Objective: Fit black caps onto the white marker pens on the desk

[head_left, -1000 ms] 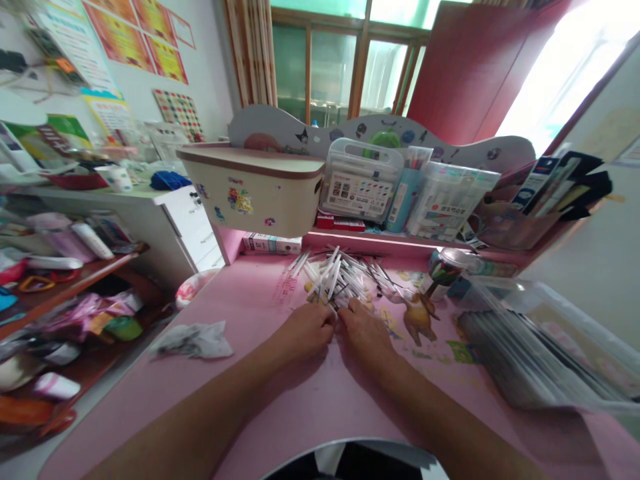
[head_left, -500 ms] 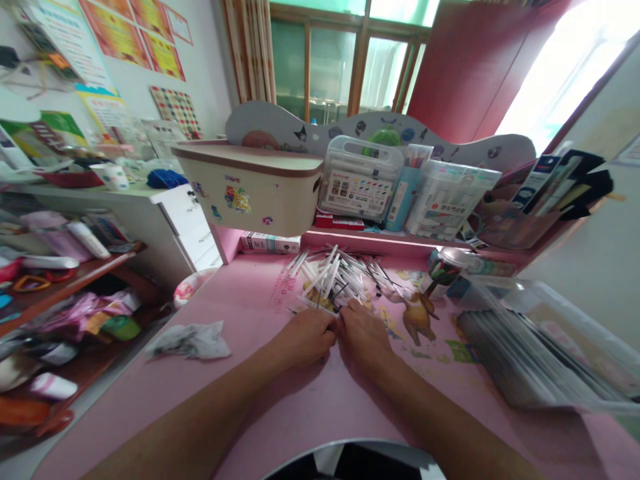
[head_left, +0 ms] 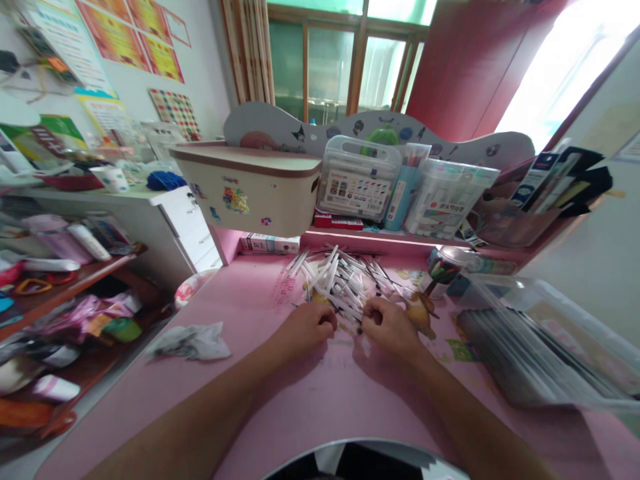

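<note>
A loose heap of thin white sticks (head_left: 334,272), with some black slender pieces among them, lies on the pink table (head_left: 200,400). Just in front of the heap, my left hand (head_left: 311,323) is closed, fingers curled; a thin dark stick (head_left: 309,292) rises from behind its knuckles and appears to be held. To its right, my right hand (head_left: 390,328) is closed in a pinch. A small dark tip (head_left: 359,328) shows by its fingertips, too small and blurred to name. A gap separates the two hands.
A crumpled white tissue (head_left: 195,341) lies to the left. At right stand a clear plastic bin (head_left: 565,300) with dark flat items and a pen jar (head_left: 447,263). Behind, a shelf carries a beige storage box (head_left: 250,193) and marker cases (head_left: 360,183).
My hands were together in front of the heap and have moved apart. The right hand went to the right, and the thin stick by my left hand shifted slightly left.
</note>
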Demonstrator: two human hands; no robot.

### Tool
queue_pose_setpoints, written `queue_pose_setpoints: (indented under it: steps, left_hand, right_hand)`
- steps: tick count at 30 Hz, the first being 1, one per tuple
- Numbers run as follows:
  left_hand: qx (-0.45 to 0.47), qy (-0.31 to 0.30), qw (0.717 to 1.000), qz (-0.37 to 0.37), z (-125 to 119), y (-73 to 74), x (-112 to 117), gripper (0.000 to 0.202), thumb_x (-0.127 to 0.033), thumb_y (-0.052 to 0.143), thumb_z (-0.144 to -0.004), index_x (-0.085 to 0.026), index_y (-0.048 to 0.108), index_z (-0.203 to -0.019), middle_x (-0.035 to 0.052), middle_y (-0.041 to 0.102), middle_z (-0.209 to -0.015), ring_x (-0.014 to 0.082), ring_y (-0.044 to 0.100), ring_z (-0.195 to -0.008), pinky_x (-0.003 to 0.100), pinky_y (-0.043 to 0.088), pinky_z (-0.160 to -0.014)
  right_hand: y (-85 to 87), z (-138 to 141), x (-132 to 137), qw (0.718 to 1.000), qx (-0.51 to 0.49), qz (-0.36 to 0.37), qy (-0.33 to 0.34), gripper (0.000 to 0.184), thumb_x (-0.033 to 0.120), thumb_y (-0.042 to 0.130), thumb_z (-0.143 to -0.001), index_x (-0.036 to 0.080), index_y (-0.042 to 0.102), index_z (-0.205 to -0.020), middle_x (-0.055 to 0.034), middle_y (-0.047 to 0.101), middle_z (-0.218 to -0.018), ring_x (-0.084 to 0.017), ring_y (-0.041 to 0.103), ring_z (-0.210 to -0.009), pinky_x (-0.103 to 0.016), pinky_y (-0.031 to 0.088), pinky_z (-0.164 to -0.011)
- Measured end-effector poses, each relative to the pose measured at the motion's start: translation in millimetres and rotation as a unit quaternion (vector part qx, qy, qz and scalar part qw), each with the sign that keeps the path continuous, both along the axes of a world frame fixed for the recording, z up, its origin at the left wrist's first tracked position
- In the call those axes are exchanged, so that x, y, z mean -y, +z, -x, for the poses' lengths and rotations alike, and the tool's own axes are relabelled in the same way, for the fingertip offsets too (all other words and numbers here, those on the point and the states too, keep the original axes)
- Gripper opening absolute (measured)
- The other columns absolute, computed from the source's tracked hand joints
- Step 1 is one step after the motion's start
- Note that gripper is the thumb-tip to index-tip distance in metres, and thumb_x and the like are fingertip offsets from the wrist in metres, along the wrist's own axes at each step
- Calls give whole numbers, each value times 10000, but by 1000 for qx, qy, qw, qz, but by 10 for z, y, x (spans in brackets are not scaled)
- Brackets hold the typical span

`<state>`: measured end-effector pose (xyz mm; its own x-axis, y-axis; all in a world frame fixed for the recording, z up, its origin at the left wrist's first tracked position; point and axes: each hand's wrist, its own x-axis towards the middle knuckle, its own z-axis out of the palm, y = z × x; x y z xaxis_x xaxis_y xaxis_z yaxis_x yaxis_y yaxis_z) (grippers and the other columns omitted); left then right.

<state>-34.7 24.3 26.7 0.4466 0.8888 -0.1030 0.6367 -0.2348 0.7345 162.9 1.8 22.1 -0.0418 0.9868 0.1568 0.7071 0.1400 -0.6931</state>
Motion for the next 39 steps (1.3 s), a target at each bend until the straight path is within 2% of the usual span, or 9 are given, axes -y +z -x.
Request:
queue_pose_setpoints:
  steps: [5, 9, 15, 19, 22, 25, 28, 33, 39]
  left_hand:
    - [121, 54, 985, 111, 22, -2, -57, 78, -168, 558, -646, -182, 612, -700, -13, 606, -584, 141, 523, -520, 243, 373, -516]
    - [287, 62, 934, 202, 2, 4, -44, 312, -384, 665, -705, -161, 624, -920, -34, 574, -596, 112, 466, -455, 220, 341, -439]
    - [411, 158, 887, 139, 35, 1, -92, 377, -516, 550, -801, -160, 577, -678, -5, 553, -591, 101, 474, -491, 211, 363, -475]
    - [327, 230, 917, -3, 157, 114, -170, 404, -494, 426, -893, -189, 534, -650, -38, 478, -512, 102, 413, -446, 220, 332, -468]
    - [204, 237, 947, -68, 246, 201, -229, 367, -455, 397, -909, -195, 550, -700, -20, 525, -544, 133, 489, -502, 238, 375, -514]
    - [-49, 168, 978, -117, 310, 232, -284, 206, -308, 476, -853, -181, 637, -836, 48, 683, -749, 187, 627, -695, 272, 449, -649]
    - [-205, 97, 966, -120, 344, 195, -309, 239, -190, 501, -796, -179, 700, -928, 109, 735, -902, 255, 671, -858, 334, 468, -770]
    - [-232, 62, 965, -108, 334, 103, -276, 272, -124, 569, -719, -198, 741, -916, 129, 743, -919, 300, 680, -926, 375, 478, -820]
    - [-194, 70, 971, -118, 313, 86, -250, 149, -123, 631, -686, -223, 730, -730, 93, 712, -760, 288, 676, -839, 360, 472, -800]
  right_hand:
    - [-46, -35, -12, 990, -121, -69, 9, 60, 201, 496, -657, 215, 474, -603, 31, 434, -552, -130, 405, -533, -245, 292, -502]
    - [-46, 62, 62, 991, -100, -73, 50, 22, 181, 527, -679, 200, 524, -669, 45, 449, -579, -112, 400, -521, -233, 294, -502]
    - [-130, 187, 131, 989, -24, -99, 107, 104, 163, 544, -778, 181, 621, -846, 1, 563, -717, -145, 512, -661, -258, 368, -619]
    - [-185, 164, 116, 991, 43, -108, 71, 155, 142, 502, -849, 182, 646, -890, -54, 604, -880, -192, 560, -827, -305, 413, -735]
    - [-205, 162, 103, 989, 78, -109, 70, 181, 121, 506, -857, 181, 667, -914, -77, 606, -940, -220, 564, -910, -334, 436, -800]
    - [-219, 191, 107, 985, 96, -121, 82, 187, 113, 529, -862, 189, 686, -927, -79, 604, -948, -227, 554, -930, -345, 446, -827]
    - [-228, 219, 118, 983, 98, -122, 93, 201, 88, 532, -859, 192, 692, -923, -76, 597, -953, -222, 547, -929, -342, 451, -830]
    - [-221, 222, 125, 986, 91, -106, 92, 157, 100, 546, -869, 178, 681, -886, -70, 581, -940, -218, 534, -925, -348, 441, -822]
    - [-208, 220, 140, 986, 82, -108, 101, 157, 118, 526, -876, 182, 669, -878, -66, 565, -933, -211, 520, -916, -347, 436, -818]
